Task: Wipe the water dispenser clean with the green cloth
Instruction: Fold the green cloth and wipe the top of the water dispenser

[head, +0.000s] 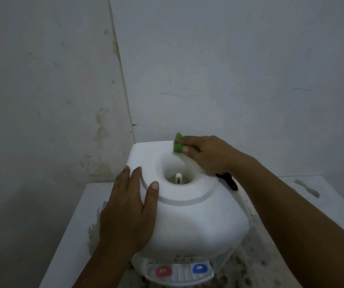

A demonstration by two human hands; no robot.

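1. White plastic dispenser stands on a white table in a corner of grey, stained walls; seen from above and in front.
2. Top of dispenser: round recessed well with a short white spike at its centre. No bottle fitted.
3. Right hand presses a green cloth on the far rim of the well. Fingers curl over the cloth; only its far end shows beyond the fingertips.
4. Left hand lies flat on the dispenser's left shoulder, fingers straight and together, thumb spread onto the raised ring. It holds nothing.
5. Black object shows just under the right wrist, against the dispenser's right side; cannot tell what it is.
6. Front bottom edge: red tap on the left, blue tap on the right.
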